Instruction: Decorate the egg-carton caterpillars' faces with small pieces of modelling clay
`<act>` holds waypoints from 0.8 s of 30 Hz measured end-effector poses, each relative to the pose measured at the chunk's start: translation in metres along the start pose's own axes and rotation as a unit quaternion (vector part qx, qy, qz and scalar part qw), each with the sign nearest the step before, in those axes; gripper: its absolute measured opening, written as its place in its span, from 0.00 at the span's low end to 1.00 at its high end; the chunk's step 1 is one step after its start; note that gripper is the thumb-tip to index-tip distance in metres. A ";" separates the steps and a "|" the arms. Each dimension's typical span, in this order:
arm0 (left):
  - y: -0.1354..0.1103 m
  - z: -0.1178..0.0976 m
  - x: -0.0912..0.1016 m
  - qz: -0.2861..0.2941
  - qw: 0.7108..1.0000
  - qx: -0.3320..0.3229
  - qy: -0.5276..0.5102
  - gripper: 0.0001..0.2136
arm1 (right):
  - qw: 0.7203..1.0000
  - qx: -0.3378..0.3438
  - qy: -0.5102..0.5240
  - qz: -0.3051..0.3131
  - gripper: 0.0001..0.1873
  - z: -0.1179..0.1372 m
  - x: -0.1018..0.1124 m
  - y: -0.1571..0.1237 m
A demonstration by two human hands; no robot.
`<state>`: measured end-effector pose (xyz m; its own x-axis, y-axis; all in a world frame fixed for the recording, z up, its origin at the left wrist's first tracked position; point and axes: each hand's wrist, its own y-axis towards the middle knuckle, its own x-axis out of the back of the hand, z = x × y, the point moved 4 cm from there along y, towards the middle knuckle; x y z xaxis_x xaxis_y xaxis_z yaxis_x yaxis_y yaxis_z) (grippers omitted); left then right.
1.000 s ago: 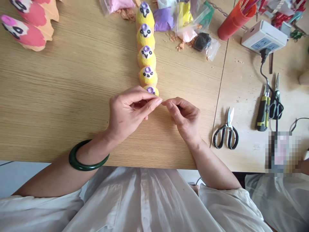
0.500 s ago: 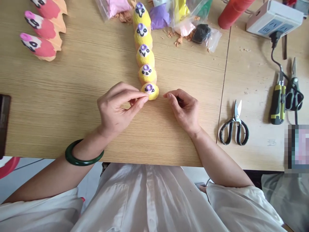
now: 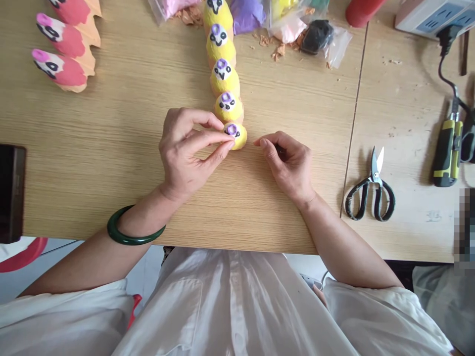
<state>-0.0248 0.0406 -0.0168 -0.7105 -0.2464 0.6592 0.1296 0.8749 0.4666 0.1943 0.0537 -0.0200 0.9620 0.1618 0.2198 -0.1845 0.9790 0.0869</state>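
A row of yellow, rounded modelled pieces runs away from me, each with a white face, black eye marks and a purple ring. At the nearest yellow piece, my left hand pinches thumb and a finger together over the face's left side, another finger raised above. Whatever the pinch holds is too small to see. Right of that piece and apart from it, my right hand is closed, thumb against the curled forefinger. Something small and black shows inside its curled fingers; its kind is unclear.
Pink-red modelled pieces stand at far left, above a dark phone. Bagged purple clay, black clay and crumbs lie at the back. Scissors, a yellow-black cutter and a power socket block are right.
A finger of my left hand has lifted away from the pinch, which remains at the nearest yellow piece. My right hand keeps its closed pose. The whole view has shifted slightly.
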 end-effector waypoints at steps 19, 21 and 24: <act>0.009 -0.004 0.003 0.004 0.999 0.020 -0.047 0.09 | 0.999 0.017 -0.040 0.005 0.25 -0.001 0.000 -0.001; 0.009 -0.005 0.003 0.001 0.999 0.016 -0.032 0.08 | 0.999 0.016 -0.041 0.006 0.26 0.000 0.000 -0.001; 0.010 -0.007 0.004 -0.003 1.000 0.006 -0.011 0.07 | 0.999 0.015 -0.042 0.007 0.26 0.000 0.000 -0.001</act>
<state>-0.0213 0.0450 -0.0054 -0.7270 -0.2429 0.6422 0.1162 0.8783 0.4637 0.1949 0.0524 -0.0197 0.9394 0.1631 0.3014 -0.2051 0.9722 0.1129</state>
